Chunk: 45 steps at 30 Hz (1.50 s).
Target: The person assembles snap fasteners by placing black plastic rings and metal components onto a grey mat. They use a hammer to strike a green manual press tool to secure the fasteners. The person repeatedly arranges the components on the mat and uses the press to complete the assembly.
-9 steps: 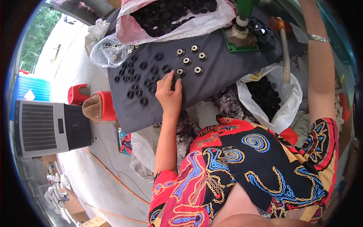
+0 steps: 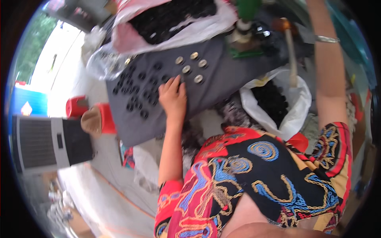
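My left hand is low over the dark grey cloth, fingers bent and pinched round a small dark round piece, partly hidden by the fingertips. Just right of and beyond it stand several black rings with pale metal centres, such as this metal-centred ring. To its left several plain black rings, one of them this black ring, lie spread on the cloth. My right arm reaches up past the upper right edge; the right hand is out of the picture.
Beyond the rings lies a large white-and-pink bag of black pieces, beside a small clear bag. A green press with a wooden-handled lever stands at right, above a white bag of black pieces. Red stools stand left.
The whole view has shifted left and blurred. Against the cloth, my left hand has moved slightly right, and the nearest metal-centred ring no longer shows beside its fingertips. My right arm stays raised.
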Tool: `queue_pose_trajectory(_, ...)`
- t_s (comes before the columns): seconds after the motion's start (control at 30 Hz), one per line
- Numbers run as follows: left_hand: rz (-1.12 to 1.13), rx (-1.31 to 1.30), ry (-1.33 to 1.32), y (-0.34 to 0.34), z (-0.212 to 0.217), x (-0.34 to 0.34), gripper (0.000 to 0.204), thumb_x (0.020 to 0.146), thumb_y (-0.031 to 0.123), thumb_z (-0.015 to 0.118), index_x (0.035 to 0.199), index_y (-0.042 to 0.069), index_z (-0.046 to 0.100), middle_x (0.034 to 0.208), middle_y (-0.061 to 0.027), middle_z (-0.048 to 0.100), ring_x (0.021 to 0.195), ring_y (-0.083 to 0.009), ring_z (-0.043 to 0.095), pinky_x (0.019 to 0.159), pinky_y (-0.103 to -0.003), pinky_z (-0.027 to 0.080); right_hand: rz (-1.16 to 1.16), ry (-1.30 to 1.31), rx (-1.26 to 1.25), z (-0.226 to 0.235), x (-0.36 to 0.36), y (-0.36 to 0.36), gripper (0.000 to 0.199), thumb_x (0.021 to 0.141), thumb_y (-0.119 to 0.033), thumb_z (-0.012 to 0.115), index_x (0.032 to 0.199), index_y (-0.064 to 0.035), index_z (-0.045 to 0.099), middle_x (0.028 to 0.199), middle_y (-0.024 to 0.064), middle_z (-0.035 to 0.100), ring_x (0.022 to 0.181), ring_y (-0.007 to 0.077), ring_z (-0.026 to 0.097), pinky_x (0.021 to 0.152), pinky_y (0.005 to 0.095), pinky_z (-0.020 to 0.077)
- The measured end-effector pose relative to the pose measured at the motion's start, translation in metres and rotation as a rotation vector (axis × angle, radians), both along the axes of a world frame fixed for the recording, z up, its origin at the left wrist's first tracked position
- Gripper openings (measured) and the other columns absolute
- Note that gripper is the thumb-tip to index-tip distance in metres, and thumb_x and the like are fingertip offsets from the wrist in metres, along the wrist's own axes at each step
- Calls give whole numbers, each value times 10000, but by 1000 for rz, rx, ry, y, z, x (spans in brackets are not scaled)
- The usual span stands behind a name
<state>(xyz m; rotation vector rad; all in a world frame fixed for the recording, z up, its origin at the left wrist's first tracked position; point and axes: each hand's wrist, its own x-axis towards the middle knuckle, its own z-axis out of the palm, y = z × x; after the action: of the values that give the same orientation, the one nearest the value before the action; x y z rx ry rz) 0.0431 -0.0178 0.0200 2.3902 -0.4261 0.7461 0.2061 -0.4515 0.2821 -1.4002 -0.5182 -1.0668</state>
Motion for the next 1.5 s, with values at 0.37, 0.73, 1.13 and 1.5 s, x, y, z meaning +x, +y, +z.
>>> queue_pose_trajectory(0.37,20,-32,65,-1,-2,-5,281,770,-11,695,1051,-24,700,990,-162,698,915,-325,615,864,-403,482,-224,2,52,17,-50,48,70,805,-23,554,829,14,609,609,46,567,449,69,499,368,231,395)
queue_pose_trajectory(0.73,28,148,22,9,2,-8,257,772,74,719,1022,17,723,990,-133,706,899,-312,626,844,-390,494,-313,-47,-89,11,-35,43,124,844,-47,519,846,-17,639,605,23,550,448,83,485,392,237,380)
queue_pose_trajectory(1.13,-253,-361,116,-117,48,28,466,730,71,773,1170,26,626,961,-140,672,879,-248,659,792,-357,517,-119,67,46,17,-54,49,133,844,-49,518,867,12,634,593,25,528,440,85,471,392,239,366)
queue_pose_trajectory(1.5,-305,-286,82,-199,26,90,576,694,94,757,1221,7,543,982,-152,670,970,-330,586,859,-430,472,-154,158,97,20,-59,56,164,853,-55,518,912,15,654,598,19,525,442,85,463,400,228,380)
